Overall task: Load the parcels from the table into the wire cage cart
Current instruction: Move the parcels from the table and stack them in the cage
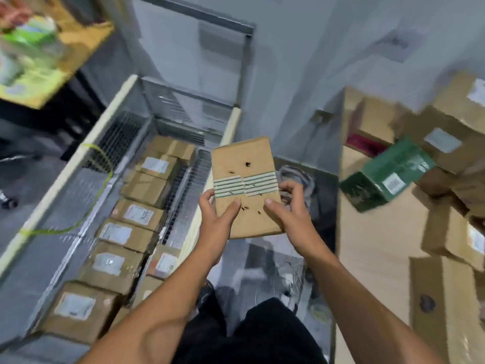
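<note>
Head view: your fingers are curled around the lower half of a flat brown parcel. Your left hand grips its left edge with the thumb laid on the face. Your right hand grips the right edge the same way, its other fingers wrapped round behind. Both hands are holding firmly, neither is spread wide.

You have the parcel up in the air, face toward you, with its top tilted away. A torn band of white tape with green stripes crosses its middle, and small dark marks dot the cardboard.

You are holding it over the gap between the wire cage cart on your left and the wooden surface on your right, close to the cart's near rail. Inside the cart, brown labelled parcels already lie in rows. A yellow-green cord hangs over the cart's far wall.

On the surface, a green box lies tilted against a heap of brown cartons.
</note>
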Available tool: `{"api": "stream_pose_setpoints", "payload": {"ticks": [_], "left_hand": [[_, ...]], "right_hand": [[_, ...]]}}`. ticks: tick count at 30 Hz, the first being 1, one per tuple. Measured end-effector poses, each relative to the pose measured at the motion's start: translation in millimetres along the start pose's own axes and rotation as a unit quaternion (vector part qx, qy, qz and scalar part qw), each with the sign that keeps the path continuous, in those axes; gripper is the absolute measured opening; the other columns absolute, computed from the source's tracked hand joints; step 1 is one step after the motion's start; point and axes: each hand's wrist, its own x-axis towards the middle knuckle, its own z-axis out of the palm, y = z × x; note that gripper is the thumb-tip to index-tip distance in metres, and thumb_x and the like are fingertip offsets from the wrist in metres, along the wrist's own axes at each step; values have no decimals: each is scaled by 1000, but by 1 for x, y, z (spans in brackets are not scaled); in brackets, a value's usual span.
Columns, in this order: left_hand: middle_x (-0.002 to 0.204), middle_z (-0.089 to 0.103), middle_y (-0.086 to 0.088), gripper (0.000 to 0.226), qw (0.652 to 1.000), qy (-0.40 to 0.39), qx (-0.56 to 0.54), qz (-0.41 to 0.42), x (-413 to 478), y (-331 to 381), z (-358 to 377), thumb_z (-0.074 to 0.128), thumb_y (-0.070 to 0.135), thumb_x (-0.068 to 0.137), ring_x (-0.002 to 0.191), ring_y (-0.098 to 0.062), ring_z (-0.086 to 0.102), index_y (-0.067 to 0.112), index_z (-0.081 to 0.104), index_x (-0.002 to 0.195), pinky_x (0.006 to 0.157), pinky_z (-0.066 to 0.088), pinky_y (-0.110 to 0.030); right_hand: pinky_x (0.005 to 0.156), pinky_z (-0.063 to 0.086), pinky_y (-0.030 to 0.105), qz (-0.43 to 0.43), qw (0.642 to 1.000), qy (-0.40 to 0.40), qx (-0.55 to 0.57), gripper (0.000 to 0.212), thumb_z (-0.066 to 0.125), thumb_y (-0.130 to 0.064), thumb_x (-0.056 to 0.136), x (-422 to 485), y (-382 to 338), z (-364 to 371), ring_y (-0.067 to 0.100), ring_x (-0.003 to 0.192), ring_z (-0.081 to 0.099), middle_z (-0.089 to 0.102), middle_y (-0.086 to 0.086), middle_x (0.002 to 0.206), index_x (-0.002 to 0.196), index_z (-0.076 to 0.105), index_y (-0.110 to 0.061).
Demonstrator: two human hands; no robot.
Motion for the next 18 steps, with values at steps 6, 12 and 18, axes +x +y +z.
{"api": "stream_pose_setpoints", "payload": {"ticks": [6,12,18], "left_hand": [[126,60,10,53,983,172,-64,22,44,23,-74,66,13,100,88,14,67,24,34,141,67,52,-10],[145,55,13,82,947,304,-91,-47,86,10,-143,75,67,80,127,-11,59,52,32,148,104,53,-43],[153,47,2,94,912,397,-73,-71,138,-22,-191,77,47,88,132,-12,55,32,19,160,111,48,-42]], "right_hand": [[118,36,48,-20,984,-95,-151,91,60,-83,69,92,-55,107,15,136,42,41,-8,139,146,38,-39],[115,38,35,26,927,-287,-241,95,66,-79,74,195,-55,218,17,137,40,39,4,148,153,38,-34],[67,61,33,160,878,-402,-204,66,76,-56,88,278,0,322,20,82,65,64,11,106,120,31,-21]]}}
